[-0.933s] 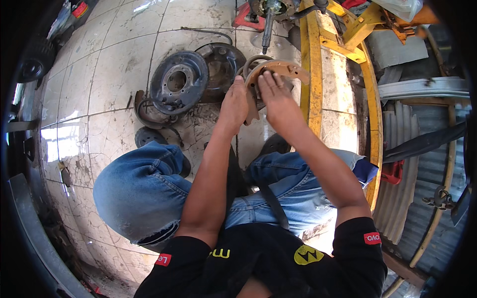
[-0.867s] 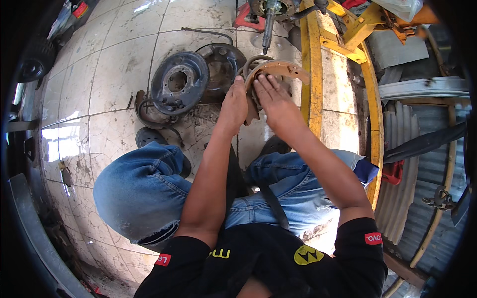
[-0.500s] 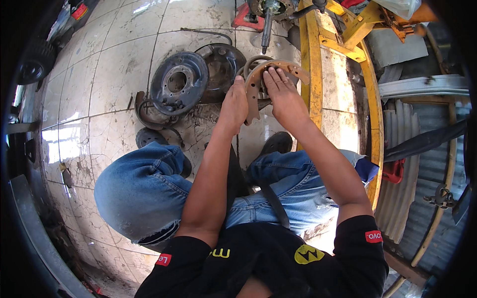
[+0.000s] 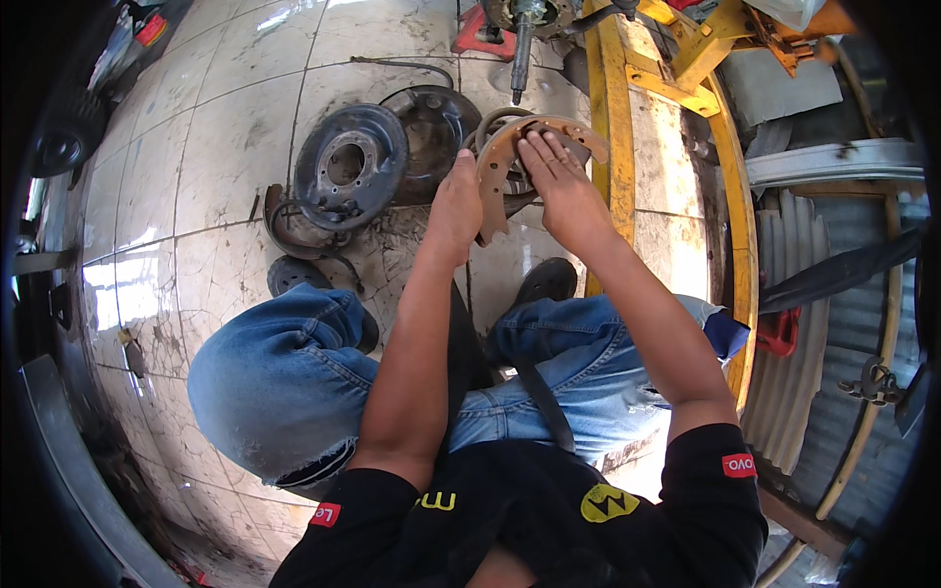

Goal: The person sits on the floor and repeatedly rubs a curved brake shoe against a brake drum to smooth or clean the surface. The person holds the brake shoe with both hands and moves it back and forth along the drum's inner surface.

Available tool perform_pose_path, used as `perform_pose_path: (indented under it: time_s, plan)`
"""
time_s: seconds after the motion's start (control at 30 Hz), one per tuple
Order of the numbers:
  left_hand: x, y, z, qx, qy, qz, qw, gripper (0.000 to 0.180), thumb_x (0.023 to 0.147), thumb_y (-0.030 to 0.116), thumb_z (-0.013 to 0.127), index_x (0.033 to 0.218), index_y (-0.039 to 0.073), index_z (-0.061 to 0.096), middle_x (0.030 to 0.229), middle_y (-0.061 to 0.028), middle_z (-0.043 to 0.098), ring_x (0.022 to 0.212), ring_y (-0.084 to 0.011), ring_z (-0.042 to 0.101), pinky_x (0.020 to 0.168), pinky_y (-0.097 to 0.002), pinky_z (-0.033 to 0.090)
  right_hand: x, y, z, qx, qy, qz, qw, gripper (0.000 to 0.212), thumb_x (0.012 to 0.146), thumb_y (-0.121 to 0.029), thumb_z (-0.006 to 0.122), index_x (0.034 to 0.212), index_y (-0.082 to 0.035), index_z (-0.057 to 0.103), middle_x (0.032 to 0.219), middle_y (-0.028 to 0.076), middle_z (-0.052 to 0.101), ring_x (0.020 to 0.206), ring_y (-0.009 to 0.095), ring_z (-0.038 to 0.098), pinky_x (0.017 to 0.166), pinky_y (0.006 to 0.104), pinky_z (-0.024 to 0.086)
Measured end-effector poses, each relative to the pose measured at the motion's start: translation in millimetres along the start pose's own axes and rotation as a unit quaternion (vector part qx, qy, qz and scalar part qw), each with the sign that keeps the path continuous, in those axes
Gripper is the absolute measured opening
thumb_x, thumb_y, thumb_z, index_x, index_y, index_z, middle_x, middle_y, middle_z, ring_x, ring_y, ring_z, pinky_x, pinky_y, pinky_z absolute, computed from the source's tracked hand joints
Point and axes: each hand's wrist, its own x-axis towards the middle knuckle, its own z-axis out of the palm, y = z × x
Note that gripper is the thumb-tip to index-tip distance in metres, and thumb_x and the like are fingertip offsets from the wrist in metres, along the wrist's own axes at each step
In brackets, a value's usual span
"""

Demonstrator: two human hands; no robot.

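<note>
A curved, brown brake shoe [image 4: 496,163] with holes along its band is held up in front of me. My left hand [image 4: 457,210] is closed on its left side, thumb up along the edge. My right hand [image 4: 570,199] lies against the shoe with its fingers stretched out flat near the upper part of the arc. Something dark shows by the right fingertips, too small to name. Behind the shoe, a round ring-shaped part [image 4: 500,119] is partly hidden. Left of my hands, a dark round backing plate [image 4: 382,157] overlaps a second one [image 4: 431,106] on the floor.
Another curved shoe [image 4: 279,227] and a cable lie left of the plates. Ahead, a splined shaft [image 4: 520,69] points toward me beside a red stand [image 4: 480,35]. A yellow steel frame [image 4: 615,127] rises close to my right hand. The floor is cracked white tile [image 4: 221,137].
The brake shoe and both hands have shifted very slightly left and toward me. My right hand remains flat on the shoe, and my left keeps its grip.
</note>
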Motion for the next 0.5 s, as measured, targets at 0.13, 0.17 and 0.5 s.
perform_pose_path:
  time_s: [0.13,0.17,0.5]
  plan:
    - [4,-7,-8,-0.075,-0.014,-0.007,0.997,0.045,0.102,0.042,0.039,0.115,0.005,0.063,0.097,-0.0052,0.064,0.084,-0.0162,0.061,0.066,-0.0323,0.049,-4,-19,5,0.042,0.0,-0.039,0.998,0.075,0.073,0.012,0.053,0.146,-0.001,0.04,0.151,0.017,0.042,0.143,0.032,0.036,0.119,0.0441,0.029]
    - [3,-7,-10,-0.096,-0.025,-0.008,0.995,0.042,0.102,0.039,0.04,0.114,0.006,0.063,0.097,-0.0046,0.064,0.084,-0.0157,0.062,0.066,-0.0321,0.05,-7,-26,1,0.064,-0.008,-0.057,0.996,0.075,0.073,0.012,0.053,0.146,-0.001,0.04,0.151,0.017,0.042,0.143,0.033,0.036,0.119,0.044,0.029]
    - [-5,3,-1,-0.09,0.009,-0.037,0.995,0.038,0.1,0.037,0.042,0.111,0.006,0.062,0.094,-0.0064,0.063,0.077,-0.0177,0.063,0.06,-0.0352,0.051,-4,-15,-2,0.036,-0.017,-0.052,0.998,0.072,0.075,0.009,0.054,0.146,-0.002,0.041,0.153,0.016,0.04,0.144,0.031,0.034,0.118,0.0443,0.031]
